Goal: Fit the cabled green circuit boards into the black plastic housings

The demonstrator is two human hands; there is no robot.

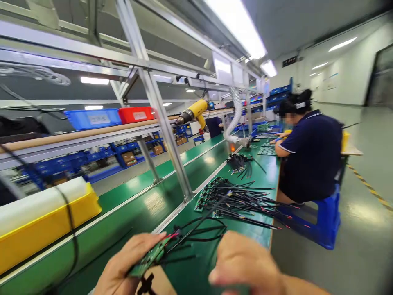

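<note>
My left hand point(129, 262) is closed on the edge of a green circuit board point(150, 257), held tilted at the bottom of the view. Red and black wires leave the board's upper end, and a black cable point(199, 238) loops from there toward my right hand. My right hand point(242, 260) is slightly blurred, its fingers curled; what they hold is hidden. Beyond both hands, a pile of circuit boards point(211, 190) with long black cables point(251, 200) lies on the green bench point(199, 270). Some cable ends hang over the bench's right edge.
A bundle of black cables point(238, 163) lies farther along. A yellow heat gun point(195, 111) hangs near a metal post point(166, 131); a white flexible duct point(236, 110) comes down behind. At left stands a yellow bin point(52, 229). A co-worker point(313, 151) sits on a blue stool point(325, 221).
</note>
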